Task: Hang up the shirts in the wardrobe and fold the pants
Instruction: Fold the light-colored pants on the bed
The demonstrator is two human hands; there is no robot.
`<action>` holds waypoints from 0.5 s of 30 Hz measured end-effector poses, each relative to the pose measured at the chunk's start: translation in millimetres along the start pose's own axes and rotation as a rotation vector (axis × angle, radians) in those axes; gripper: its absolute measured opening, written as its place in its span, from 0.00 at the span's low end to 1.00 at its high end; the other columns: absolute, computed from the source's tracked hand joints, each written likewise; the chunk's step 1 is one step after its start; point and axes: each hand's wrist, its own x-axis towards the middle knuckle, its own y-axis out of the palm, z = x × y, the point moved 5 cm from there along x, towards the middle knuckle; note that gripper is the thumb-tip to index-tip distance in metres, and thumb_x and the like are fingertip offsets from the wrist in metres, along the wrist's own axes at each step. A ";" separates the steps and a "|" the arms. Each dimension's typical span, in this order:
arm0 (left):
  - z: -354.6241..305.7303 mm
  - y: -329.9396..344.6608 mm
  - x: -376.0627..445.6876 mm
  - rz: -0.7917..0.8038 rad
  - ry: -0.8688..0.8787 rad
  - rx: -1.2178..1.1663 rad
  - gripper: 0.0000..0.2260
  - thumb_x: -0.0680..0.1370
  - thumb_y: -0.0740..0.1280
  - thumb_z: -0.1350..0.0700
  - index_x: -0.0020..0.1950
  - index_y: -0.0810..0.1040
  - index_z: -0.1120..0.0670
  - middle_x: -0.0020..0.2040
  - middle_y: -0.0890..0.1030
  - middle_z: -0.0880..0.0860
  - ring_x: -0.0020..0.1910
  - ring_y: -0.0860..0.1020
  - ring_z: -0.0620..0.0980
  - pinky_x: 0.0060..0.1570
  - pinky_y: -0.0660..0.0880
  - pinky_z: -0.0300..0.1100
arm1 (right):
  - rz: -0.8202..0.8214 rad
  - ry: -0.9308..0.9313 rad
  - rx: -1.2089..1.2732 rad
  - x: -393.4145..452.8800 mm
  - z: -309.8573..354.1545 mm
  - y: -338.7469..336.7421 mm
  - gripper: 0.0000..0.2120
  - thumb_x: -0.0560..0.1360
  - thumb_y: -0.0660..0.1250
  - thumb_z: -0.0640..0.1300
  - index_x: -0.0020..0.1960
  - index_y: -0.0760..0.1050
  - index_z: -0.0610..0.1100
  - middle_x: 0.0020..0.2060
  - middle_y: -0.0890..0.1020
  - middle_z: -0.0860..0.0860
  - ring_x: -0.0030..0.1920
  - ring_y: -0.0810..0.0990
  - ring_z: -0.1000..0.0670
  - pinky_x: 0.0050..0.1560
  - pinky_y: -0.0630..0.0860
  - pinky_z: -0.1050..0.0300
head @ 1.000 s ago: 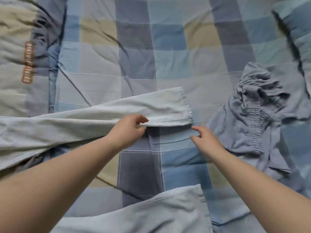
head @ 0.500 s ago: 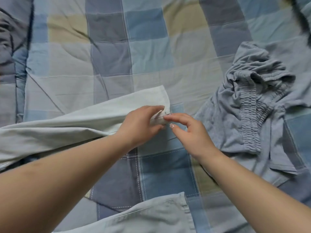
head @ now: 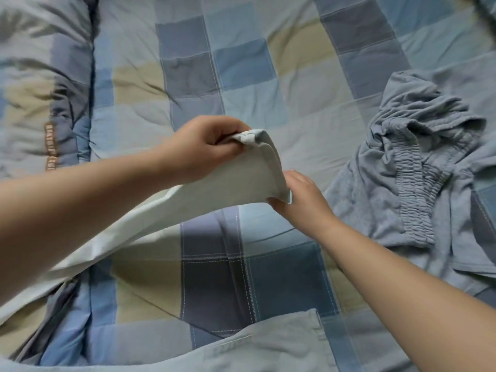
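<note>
A pair of pale blue-white pants (head: 214,189) lies across the checked bed. My left hand (head: 204,146) pinches the upper corner of one leg's hem and holds it lifted above the cover. My right hand (head: 300,200) holds the lower corner of that same hem, thumb under the cloth. The leg stretches from the hem down to the left and off the frame. The other leg (head: 263,345) lies flat at the bottom edge. A crumpled grey-blue garment with an elastic waistband (head: 418,183) rests to the right of my right hand.
A checked blue, grey and beige quilt (head: 241,76) covers the bed. A puffy folded duvet with an orange label (head: 51,146) lies along the left side. Bare quilt shows beyond and below the lifted hem.
Both hands came together at the leg's hem, took hold of it and lifted it off the quilt. The hem now hangs stretched between them, left hand higher.
</note>
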 end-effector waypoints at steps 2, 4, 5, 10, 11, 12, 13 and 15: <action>-3.5 -15.6 6.7 -0.062 0.043 0.149 0.07 0.72 0.64 0.55 0.45 0.81 0.47 0.37 0.81 0.43 0.35 0.74 0.39 0.38 0.69 0.34 | -0.024 0.074 0.063 -4.6 -5.9 2.4 0.07 0.77 0.63 0.43 0.47 0.74 0.39 0.42 0.78 0.47 0.44 0.74 0.44 0.50 0.71 0.50; -7.0 -30.3 21.1 -0.178 0.091 0.548 0.09 0.74 0.66 0.57 0.51 0.83 0.55 0.44 0.83 0.57 0.43 0.79 0.55 0.42 0.72 0.43 | -0.085 0.132 0.213 -17.0 -8.7 4.7 0.05 0.78 0.60 0.42 0.46 0.72 0.41 0.35 0.77 0.49 0.37 0.72 0.49 0.39 0.68 0.55; -6.8 -32.6 30.1 -0.187 0.041 0.687 0.09 0.76 0.65 0.57 0.53 0.82 0.56 0.47 0.83 0.60 0.45 0.79 0.60 0.43 0.72 0.45 | -0.124 0.132 0.278 -25.2 -6.8 6.1 0.04 0.78 0.59 0.41 0.45 0.71 0.44 0.32 0.75 0.53 0.34 0.71 0.53 0.35 0.67 0.58; -10.5 3.1 65.5 -0.037 -0.289 0.405 0.09 0.78 0.63 0.61 0.51 0.81 0.51 0.44 0.80 0.53 0.37 0.81 0.53 0.41 0.81 0.45 | -0.246 0.253 0.525 -64.9 -18.3 14.2 0.06 0.79 0.59 0.42 0.44 0.71 0.48 0.23 0.69 0.59 0.27 0.66 0.58 0.32 0.71 0.52; -14.9 11.7 72.6 -0.044 -0.245 0.422 0.09 0.78 0.63 0.60 0.52 0.82 0.51 0.45 0.81 0.53 0.40 0.82 0.55 0.44 0.80 0.44 | -0.283 0.298 0.550 -70.0 -29.3 11.3 0.07 0.79 0.61 0.43 0.42 0.72 0.47 0.22 0.68 0.59 0.26 0.65 0.58 0.33 0.69 0.53; -20.3 19.3 78.2 -0.057 -0.184 0.477 0.09 0.78 0.63 0.59 0.54 0.82 0.53 0.47 0.81 0.54 0.45 0.82 0.56 0.46 0.78 0.42 | -0.316 0.348 0.583 -73.3 -41.9 7.9 0.08 0.78 0.62 0.44 0.41 0.72 0.46 0.22 0.67 0.59 0.25 0.64 0.58 0.33 0.68 0.55; -24.9 27.2 81.4 -0.067 -0.124 0.549 0.10 0.78 0.63 0.58 0.56 0.81 0.54 0.50 0.82 0.56 0.50 0.80 0.58 0.47 0.74 0.42 | -0.341 0.398 0.614 -75.6 -55.4 5.5 0.09 0.78 0.63 0.45 0.40 0.73 0.46 0.22 0.66 0.59 0.25 0.64 0.59 0.33 0.67 0.56; -22.0 46.0 86.8 -0.052 -0.067 0.567 0.11 0.79 0.62 0.59 0.58 0.80 0.56 0.57 0.81 0.58 0.56 0.77 0.59 0.49 0.70 0.42 | -0.357 0.471 0.638 -77.1 -75.1 4.5 0.09 0.78 0.64 0.46 0.40 0.74 0.47 0.25 0.70 0.58 0.26 0.67 0.60 0.34 0.68 0.60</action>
